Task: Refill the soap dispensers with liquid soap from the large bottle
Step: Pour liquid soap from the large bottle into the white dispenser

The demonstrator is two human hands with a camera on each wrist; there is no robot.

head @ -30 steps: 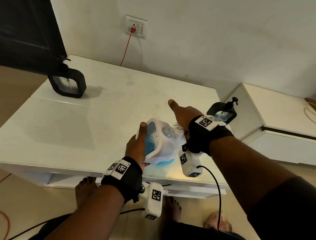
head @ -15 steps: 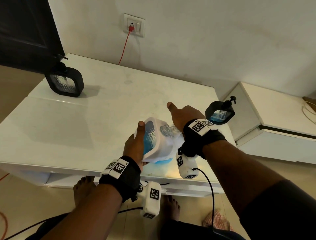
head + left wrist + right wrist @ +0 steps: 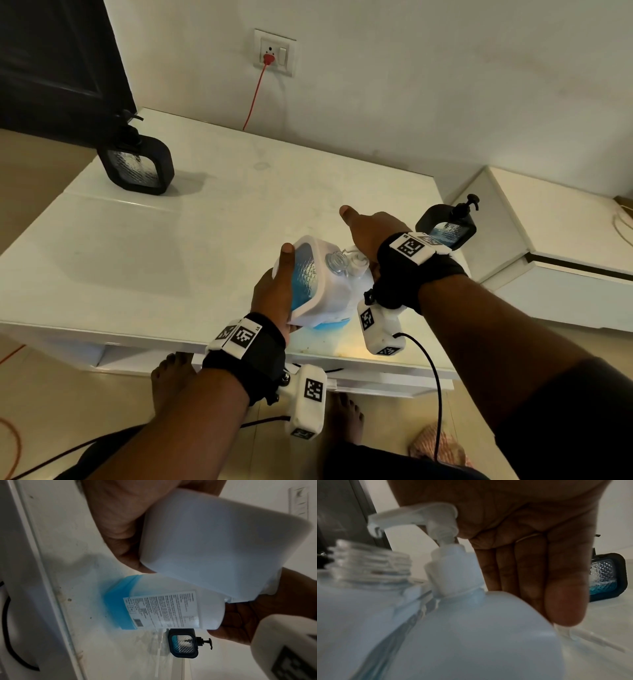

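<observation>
Looking down from the head view, the person stands at a white bench (image 3: 205, 240), at whose near edge both hands meet. The left hand (image 3: 274, 294) grips a white dispenser (image 3: 329, 294), thumb along its blue window, and tilts it towards the large bottle (image 3: 330, 325), which stands on the bench just beside it. The right hand (image 3: 370, 233) lies over the top of the large bottle with its thumb stuck out. One black dispenser (image 3: 137, 164) stands far off at the left corner, another (image 3: 448, 229) close behind the right wrist.

From the left wrist, the white dispenser (image 3: 223, 540) leans over the large bottle (image 3: 171, 609), which has blue soap only in its bottom part. A loose pump tube (image 3: 158, 653) lies on the bench next to the nearer black dispenser (image 3: 182, 643).

From the right wrist, the right hand (image 3: 530, 527) rests its palm on the pump head (image 3: 419, 515) with the fingers straight, not wrapped round anything. The spout points towards the white dispenser's open threaded neck (image 3: 370, 563).

The step in hand looks like pumping soap into the white dispenser. The next move probably calls for a firm downward press while the left hand keeps the neck right under the spout; whether it sits exactly there cannot be told.
</observation>
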